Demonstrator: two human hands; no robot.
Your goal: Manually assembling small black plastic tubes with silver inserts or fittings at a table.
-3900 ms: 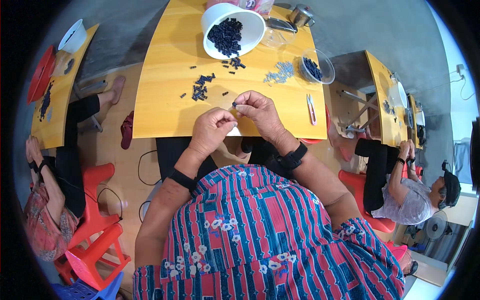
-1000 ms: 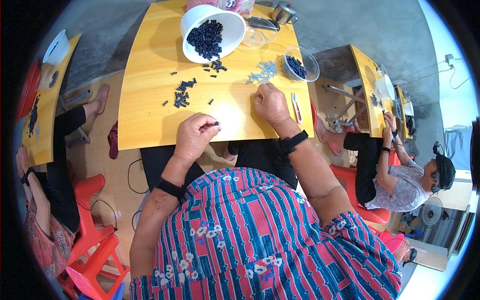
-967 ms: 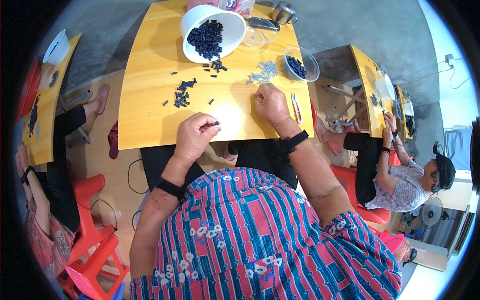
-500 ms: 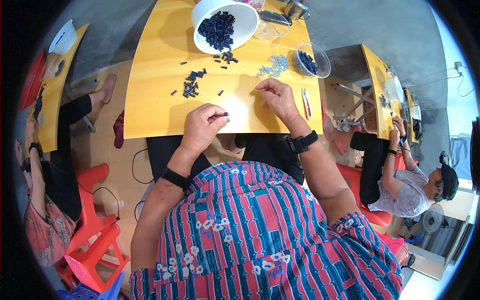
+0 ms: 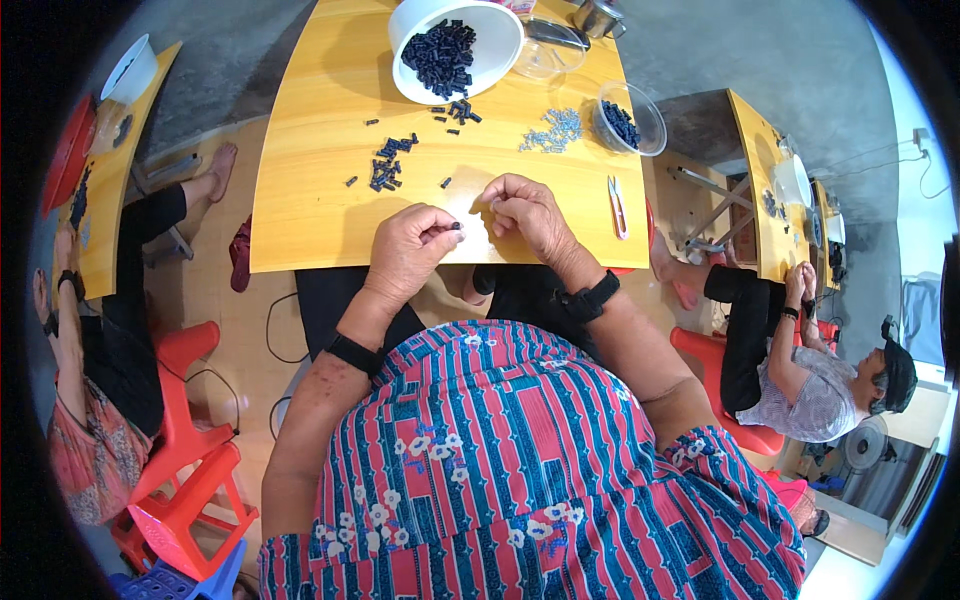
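- Yellow wooden table [image 5: 300, 200]: smooth top, sitting lower in frame than half a second ago.
- White round bowl [image 5: 455, 50]: lying tipped, holding dark blocky pieces.
- Right hand [image 5: 525, 210]: now pulled back toward the left one, fingers curling closed; contents not visible.
- Left hand [image 5: 412, 245]: staying near the table edge, pinching a small dark piece [image 5: 456, 227] between thumb and fingertip.
- Loose dark pieces [image 5: 385, 170] lying scattered beyond it.
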